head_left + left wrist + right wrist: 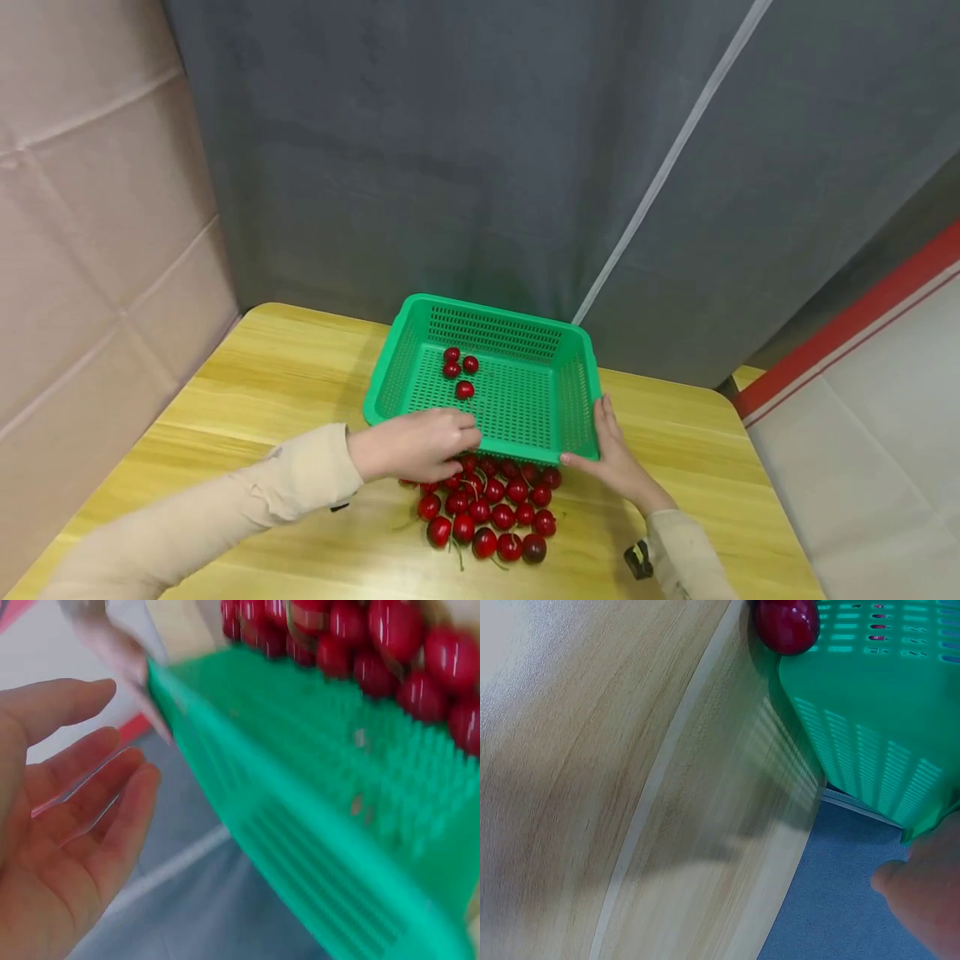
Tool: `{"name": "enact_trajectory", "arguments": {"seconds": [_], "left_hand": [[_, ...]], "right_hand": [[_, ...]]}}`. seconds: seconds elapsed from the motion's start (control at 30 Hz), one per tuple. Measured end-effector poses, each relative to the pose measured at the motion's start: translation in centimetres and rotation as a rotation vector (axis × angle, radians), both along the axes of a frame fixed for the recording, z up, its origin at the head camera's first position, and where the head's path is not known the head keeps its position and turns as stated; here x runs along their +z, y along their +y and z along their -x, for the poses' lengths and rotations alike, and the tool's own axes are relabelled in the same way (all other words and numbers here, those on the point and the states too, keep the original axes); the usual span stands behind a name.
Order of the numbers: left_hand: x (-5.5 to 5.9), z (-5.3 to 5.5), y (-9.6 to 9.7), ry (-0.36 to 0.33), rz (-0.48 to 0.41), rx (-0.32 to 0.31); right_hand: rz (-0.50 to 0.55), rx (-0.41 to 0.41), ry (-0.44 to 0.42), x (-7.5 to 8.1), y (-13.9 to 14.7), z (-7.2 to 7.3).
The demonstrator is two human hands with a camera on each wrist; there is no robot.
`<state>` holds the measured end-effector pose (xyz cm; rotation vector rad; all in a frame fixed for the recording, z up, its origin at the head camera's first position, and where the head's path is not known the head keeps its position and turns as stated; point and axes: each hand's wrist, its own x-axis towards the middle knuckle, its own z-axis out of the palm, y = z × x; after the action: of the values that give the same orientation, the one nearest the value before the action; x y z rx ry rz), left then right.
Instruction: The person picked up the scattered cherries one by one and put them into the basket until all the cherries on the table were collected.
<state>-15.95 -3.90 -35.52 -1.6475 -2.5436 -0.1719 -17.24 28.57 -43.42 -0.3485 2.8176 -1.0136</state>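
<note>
A green plastic basket (495, 312) with slotted sides holds several red cherries (465, 389) toward its left. My left hand (423, 446) hovers over the basket's near rim, fingers loosely bent; in the left wrist view the palm (75, 862) is bare and the fingers stand apart from the basket wall (300, 787). At the near right corner my right hand (618, 462) grips the basket, thumb at the near rim and fingers along the right side. Many dark red cherries (502, 517), some with stems, lie in a cluster at the basket's near side.
The basket stands toward the back of a wood-grain table (300, 367). A grey curtain (420, 167) hangs behind it. Pale panels (90, 217) flank the left, and a red-edged white panel (885, 417) the right. One cherry (787, 626) sits close against the basket's underside edge.
</note>
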Motion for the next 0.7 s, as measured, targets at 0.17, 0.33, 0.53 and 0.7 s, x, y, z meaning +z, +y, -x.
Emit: {"name": "enact_trajectory", "arguments": {"seconds": [0.17, 0.33, 0.53, 0.7], "left_hand": [[-2.5, -2.9, 0.3, 0.029, 0.027, -0.079], [-6.2, -4.7, 0.3, -0.02, 0.042, -0.112], [-9.6, -5.8, 0.1, -0.028, 0.031, -0.091], [-10.7, -5.9, -0.1, 0.007, -0.009, -0.083]], "right_hand": [[0.003, 0.001, 0.002, 0.0, -0.1, 0.0], [-0.002, 0.003, 0.009, -0.1, 0.0, -0.1], [0.005, 0.002, 0.018, -0.2, -0.1, -0.2], [0.01, 0.0, 0.02, -0.1, -0.1, -0.1]]}}
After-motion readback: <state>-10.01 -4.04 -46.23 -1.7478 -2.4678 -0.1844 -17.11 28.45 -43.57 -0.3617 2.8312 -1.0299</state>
